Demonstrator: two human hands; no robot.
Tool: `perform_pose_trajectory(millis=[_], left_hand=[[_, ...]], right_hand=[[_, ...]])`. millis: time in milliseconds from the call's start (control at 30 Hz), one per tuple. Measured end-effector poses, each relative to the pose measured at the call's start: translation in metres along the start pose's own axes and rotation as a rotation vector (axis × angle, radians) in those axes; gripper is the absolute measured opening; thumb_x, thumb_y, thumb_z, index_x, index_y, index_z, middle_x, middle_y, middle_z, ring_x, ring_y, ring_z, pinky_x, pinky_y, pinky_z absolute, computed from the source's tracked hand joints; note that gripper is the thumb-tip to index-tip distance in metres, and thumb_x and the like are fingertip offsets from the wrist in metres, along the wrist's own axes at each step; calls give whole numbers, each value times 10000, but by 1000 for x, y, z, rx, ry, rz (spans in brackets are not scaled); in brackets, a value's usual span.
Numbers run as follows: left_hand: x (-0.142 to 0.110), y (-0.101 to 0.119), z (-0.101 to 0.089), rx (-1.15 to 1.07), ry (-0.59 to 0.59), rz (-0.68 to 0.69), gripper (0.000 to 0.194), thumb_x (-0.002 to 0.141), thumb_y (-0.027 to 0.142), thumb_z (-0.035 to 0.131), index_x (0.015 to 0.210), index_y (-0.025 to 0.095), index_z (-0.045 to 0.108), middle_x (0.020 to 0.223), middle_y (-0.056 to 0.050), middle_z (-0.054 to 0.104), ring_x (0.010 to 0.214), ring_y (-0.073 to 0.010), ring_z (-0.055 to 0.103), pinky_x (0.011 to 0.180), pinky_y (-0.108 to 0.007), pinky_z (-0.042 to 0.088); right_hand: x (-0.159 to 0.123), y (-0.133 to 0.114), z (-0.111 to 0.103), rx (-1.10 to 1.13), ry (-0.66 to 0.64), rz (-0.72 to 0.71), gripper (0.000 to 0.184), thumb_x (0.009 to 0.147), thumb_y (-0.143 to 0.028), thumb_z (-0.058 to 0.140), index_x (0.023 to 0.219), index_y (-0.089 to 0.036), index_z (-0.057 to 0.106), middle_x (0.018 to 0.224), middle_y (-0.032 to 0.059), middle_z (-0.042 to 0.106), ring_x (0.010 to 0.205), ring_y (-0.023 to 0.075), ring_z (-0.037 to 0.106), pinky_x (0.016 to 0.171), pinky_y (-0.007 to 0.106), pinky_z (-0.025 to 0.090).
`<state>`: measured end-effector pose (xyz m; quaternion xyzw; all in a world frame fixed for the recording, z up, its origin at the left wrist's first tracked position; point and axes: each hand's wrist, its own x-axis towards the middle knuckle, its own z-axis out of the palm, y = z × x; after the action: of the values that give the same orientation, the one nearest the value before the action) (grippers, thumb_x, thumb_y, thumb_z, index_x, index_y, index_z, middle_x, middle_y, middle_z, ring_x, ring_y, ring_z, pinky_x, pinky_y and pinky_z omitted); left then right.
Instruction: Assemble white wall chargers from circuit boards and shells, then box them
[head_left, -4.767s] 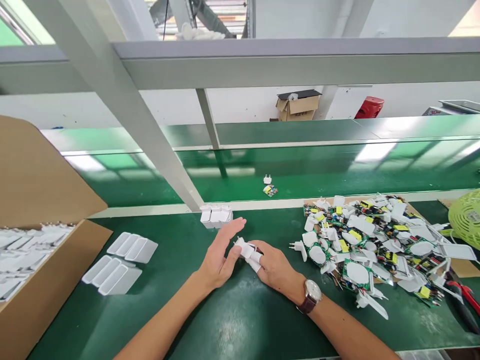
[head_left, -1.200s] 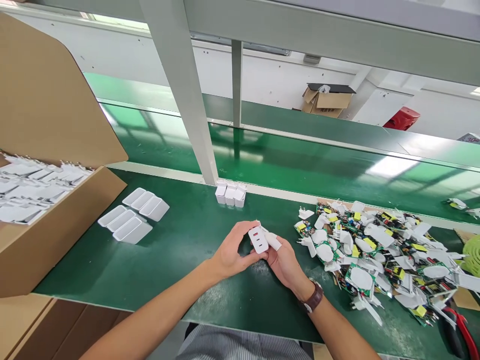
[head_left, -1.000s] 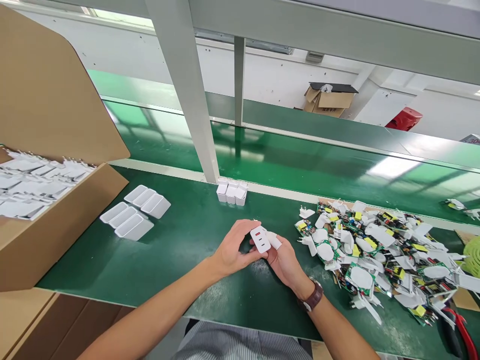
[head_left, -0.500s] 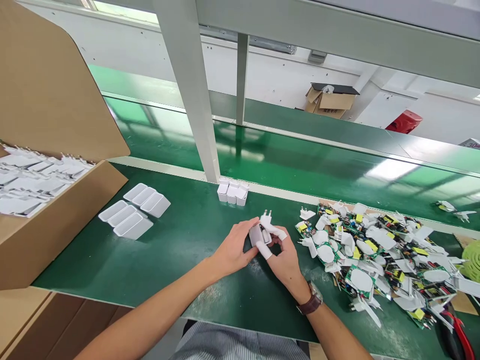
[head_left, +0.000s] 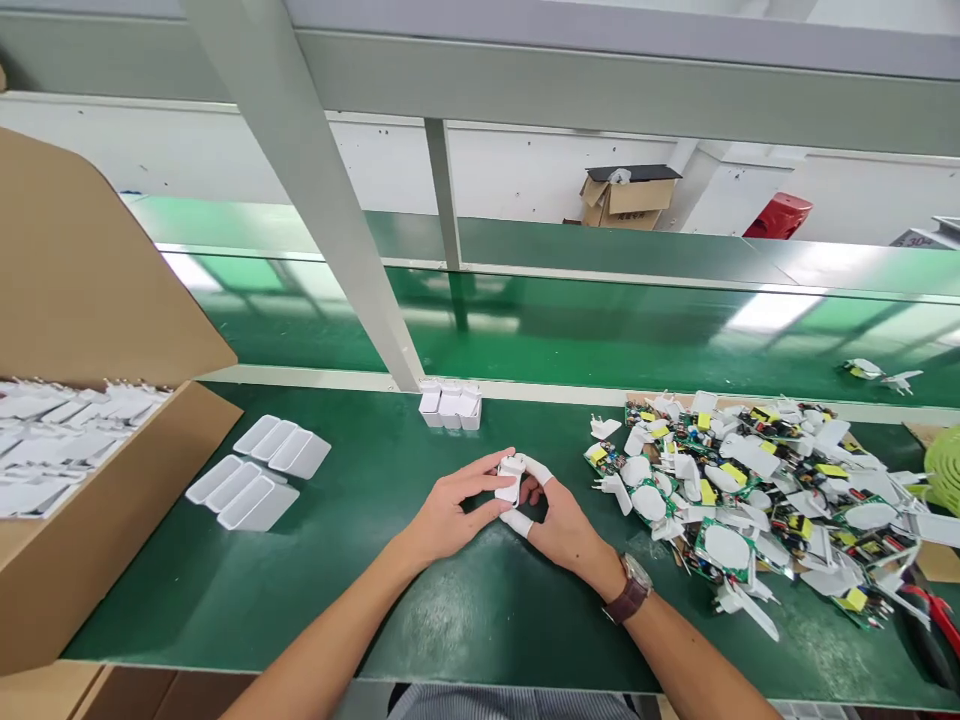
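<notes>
A white plug charger [head_left: 509, 482] is held between both hands over the front middle of the green bench. My left hand [head_left: 459, 508] closes on it from the left, fingertips on its near and far sides. My right hand [head_left: 559, 515] grips its right side, with white covers on the thumb and index finger. The charger's underside and prongs are hidden. Beyond the hands, several finished-looking white casings [head_left: 450, 405] stand in a row by the bench's back edge. Left of them, open white casings [head_left: 259, 500] lie in two rows.
To the right spreads a heap of circuit boards and white plug parts [head_left: 727, 550]. Red-and-black pliers [head_left: 934, 630] lie at the right edge beside a green coil [head_left: 943, 470]. A cardboard box [head_left: 142, 520] of white parts stands left. A slanted grey post [head_left: 337, 230] rises behind the bench.
The charger has turned in my hands; its prongs, upright before, no longer show clearly. My left fingers have moved over its far end. The head view has shifted and levelled.
</notes>
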<state>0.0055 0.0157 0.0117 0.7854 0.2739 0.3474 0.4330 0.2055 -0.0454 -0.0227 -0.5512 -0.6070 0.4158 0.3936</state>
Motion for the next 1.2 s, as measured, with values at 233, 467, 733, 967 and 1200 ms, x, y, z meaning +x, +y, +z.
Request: perform_pose_trajectory(millis=[233,467,733,967,1200], left_hand=[[7,2,-2,252,9,253,213,924,192,690,1133,203,728,1330,-145,672,1106,-224,725,968,-393,622],[1,9,-11,435,-158,169,307,962,241,655,1267,248,691,1512,-133,542,1280,-269,643,1055,-419,578],[-8,9,-10,458,41,169,194,958,282,657,1130,213,712,1338,-131,665,1200,-235,688,1015,-392,589],[-10,-12,-115,591,258,-214,332,902,458,627,1114,217,711,1364,-124,650,1232,-297,652,1034,-487,559],[10,-56,-139,468,303,-275,407,849,409,586,1181,189,666,1460,-139,578,1288,-304,613,1019,-482,567]], right_hand=[[0,5,3,3,16,-44,756,868,-329,686,1548,-233,369,943,33,601,810,203,535,818,411,499],[3,4,1,2,16,-101,728,844,-276,700,1514,-248,417,927,21,609,819,200,563,813,385,519],[-4,11,2,-4,13,-129,738,867,-247,656,1543,-231,359,1032,51,628,857,198,555,887,419,522],[-3,13,8,-36,74,-154,638,896,-231,587,1502,-250,392,1172,79,623,824,183,546,862,407,528],[18,9,17,-158,38,-185,660,907,-262,565,1531,-203,357,1207,109,600,783,179,559,848,429,546]])
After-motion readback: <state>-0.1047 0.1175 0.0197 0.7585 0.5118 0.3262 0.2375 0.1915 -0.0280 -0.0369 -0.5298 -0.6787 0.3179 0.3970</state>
